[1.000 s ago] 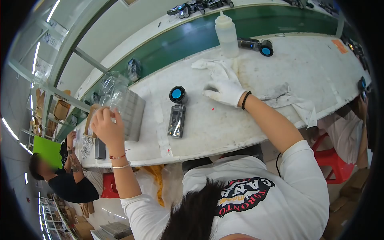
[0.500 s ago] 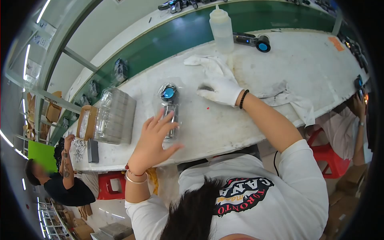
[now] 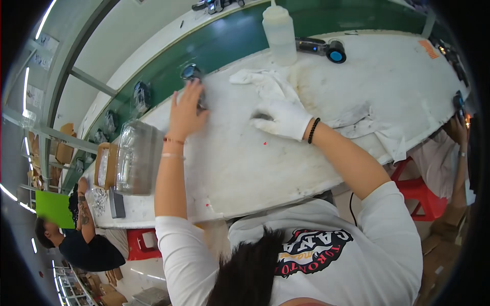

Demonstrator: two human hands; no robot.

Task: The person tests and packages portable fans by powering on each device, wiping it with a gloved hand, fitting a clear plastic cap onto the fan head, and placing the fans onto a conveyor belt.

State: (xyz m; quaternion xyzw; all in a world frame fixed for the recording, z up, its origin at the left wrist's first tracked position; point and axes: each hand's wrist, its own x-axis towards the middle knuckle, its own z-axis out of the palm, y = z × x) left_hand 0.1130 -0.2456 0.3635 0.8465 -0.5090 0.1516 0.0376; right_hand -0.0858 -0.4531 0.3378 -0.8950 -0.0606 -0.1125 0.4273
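My bare left hand (image 3: 188,117) reaches to the far edge of the table, its fingers stretched out over a dark handheld device with a blue round face (image 3: 191,72). Clear plastic seems to surround the device, whose head end lies over the green strip; the fingers hide part of its body. My right hand (image 3: 283,120), in a white glove, rests curled on the table with a crumpled white cloth (image 3: 265,81) at its fingers. Glove and cloth blend, so the exact grip is partly hidden.
A squeeze bottle (image 3: 279,38) stands beside another device (image 3: 324,49). Stacked clear trays (image 3: 137,158) and a cardboard box (image 3: 105,166) sit at left. Packed devices (image 3: 141,97) lie along the green strip (image 3: 229,43). Another cloth (image 3: 367,122) lies right. Co-workers sit either side.
My left hand has moved forward, away from my body, and the wrapped device has shifted with it from mid-table to the green strip. My right hand has stayed put.
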